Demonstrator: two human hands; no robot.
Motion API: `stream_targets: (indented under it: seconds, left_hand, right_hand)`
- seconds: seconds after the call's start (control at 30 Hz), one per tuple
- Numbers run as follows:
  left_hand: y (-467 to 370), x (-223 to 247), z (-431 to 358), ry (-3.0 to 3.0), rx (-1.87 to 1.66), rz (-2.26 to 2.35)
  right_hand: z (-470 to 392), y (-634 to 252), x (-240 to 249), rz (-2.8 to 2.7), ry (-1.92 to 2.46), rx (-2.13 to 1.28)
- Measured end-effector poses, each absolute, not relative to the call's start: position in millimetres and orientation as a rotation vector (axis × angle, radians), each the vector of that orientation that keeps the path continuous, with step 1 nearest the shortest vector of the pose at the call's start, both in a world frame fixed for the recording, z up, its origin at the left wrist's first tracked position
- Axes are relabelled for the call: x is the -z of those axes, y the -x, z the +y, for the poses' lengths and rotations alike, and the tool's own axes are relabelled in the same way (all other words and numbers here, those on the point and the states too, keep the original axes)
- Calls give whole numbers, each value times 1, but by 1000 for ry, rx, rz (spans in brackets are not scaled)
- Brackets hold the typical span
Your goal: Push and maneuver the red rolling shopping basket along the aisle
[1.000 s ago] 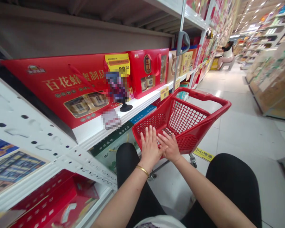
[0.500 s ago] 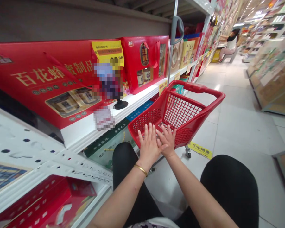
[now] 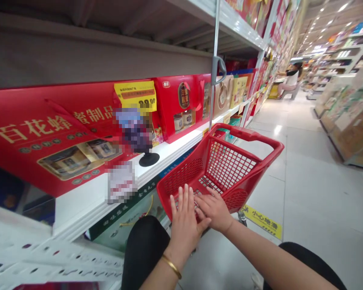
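Head view, only one here: your left hand (image 3: 183, 225), gold bangle (image 3: 172, 266) at the wrist, is open flat, back up, fingers extended, gripping nothing that shows. Your right hand (image 3: 216, 211) is open too, fingers reaching across toward the left one; the two overlap around the left thumb, and no item is visible between them. Both are over the near end of the red plastic shopping cart (image 3: 243, 191) with lattice walls; contact with its rim, can't tell. Cart stands on the floor just ahead of you, alongside the white metal shelf (image 3: 87, 205). As for progress: nothing is in hand, no finished or half-done step shows, so what's done and what's left can't be judged. Shelf holds a large red cardboard gift box (image 3: 27, 161), a smaller red cardboard box with clear windows (image 3: 169, 96) showing jars, a yellow paper price sign (image 3: 136, 90) by the boxes, and a black round-based stand (image 3: 149, 159), upper part pixelated. Grey plastic handle (image 3: 214, 72) sits on an upright metal pole beyond the cart; attachment unclear. Yellow floor sticker (image 3: 263, 221) right of the cart; seated person (image 3: 292, 80) far down the aisle.
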State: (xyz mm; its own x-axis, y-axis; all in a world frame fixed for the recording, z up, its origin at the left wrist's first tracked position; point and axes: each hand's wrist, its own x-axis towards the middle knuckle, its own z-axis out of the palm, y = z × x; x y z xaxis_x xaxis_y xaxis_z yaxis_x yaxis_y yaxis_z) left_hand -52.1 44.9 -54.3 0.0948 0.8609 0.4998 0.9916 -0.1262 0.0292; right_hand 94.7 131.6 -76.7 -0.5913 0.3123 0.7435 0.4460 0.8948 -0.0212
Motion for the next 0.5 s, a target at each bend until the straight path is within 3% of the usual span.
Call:
stream_targets:
  seconds: [0.17, 0.33, 0.5]
  left_hand:
    - [52, 53, 46, 2085, 560, -1819]
    - [55, 49, 46, 2175, 513, -1846]
    - [53, 35, 57, 2284, 505, -1777]
  right_hand:
    - [140, -109, 66, -2271, 522, 281]
    - [165, -148, 60, -2081, 785, 378]
    - [165, -141, 70, -2064, 787, 305]
